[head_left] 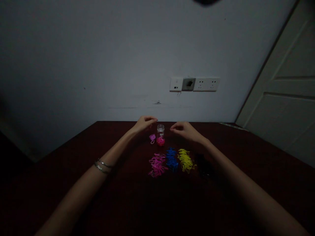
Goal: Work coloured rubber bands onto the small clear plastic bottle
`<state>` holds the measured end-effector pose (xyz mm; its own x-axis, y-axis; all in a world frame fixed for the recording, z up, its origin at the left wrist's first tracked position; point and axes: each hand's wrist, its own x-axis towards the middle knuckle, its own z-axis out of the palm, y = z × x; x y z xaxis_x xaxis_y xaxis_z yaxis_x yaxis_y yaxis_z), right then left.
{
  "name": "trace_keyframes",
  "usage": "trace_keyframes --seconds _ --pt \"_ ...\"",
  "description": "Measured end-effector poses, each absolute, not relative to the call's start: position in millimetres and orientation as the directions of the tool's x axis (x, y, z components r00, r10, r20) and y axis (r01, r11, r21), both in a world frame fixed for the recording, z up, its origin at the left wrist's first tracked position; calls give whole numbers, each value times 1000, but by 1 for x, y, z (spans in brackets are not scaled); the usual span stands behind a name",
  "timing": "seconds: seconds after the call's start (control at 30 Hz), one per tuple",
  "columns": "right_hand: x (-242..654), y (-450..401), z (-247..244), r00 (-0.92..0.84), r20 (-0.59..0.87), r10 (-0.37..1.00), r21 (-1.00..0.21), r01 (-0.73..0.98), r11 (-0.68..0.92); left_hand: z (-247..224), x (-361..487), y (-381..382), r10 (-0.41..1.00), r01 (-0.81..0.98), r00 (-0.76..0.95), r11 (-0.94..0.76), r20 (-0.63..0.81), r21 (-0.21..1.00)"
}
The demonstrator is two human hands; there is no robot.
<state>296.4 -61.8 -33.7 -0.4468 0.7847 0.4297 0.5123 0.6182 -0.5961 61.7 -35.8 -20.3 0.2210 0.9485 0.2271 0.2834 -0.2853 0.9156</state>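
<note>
A clear open jar (160,133) stands upright with pink bands in its lower part. My left hand (146,122) hovers at the jar's upper left, fingers apart and holding nothing visible. To the jar's right is my right hand (181,128), its thumb and fingertips pinched together; anything between them is too small to make out. A pink lid with a loop (152,137) lies just left of the jar. In front lie a pink pile of bands (157,165), a blue pile (171,159), a yellow pile (186,160) and a dark pile (204,166), partly lost in shadow.
The dark red table (123,196) meets a pale wall at its far edge. Sockets and a switch (194,84) are set in the wall above the table. A panelled door (287,82) stands at the right.
</note>
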Motion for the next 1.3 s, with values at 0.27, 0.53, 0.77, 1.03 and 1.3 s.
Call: trace_keyframes --seconds 0.27,0.53,0.77,1.03,1.3 --pt "287 -99 -45 -672 93 735 -647 520 558 -48 31 -82 727 555 683 -456 -69 696" --pt "274 -106 -73 -705 141 695 -486 563 669 -59 50 -140 709 709 699 -667 -98 231" --pt "278 -101 -83 -636 226 738 -521 561 643 -67 57 -147 730 737 675 -657 -113 159" --pt "283 -101 -79 -609 212 764 -574 555 601 -73 51 -135 727 725 679 -644 -99 242" --pt "284 -101 -76 -611 200 766 -611 534 585 -71 44 -123 707 668 704 -625 -71 403"
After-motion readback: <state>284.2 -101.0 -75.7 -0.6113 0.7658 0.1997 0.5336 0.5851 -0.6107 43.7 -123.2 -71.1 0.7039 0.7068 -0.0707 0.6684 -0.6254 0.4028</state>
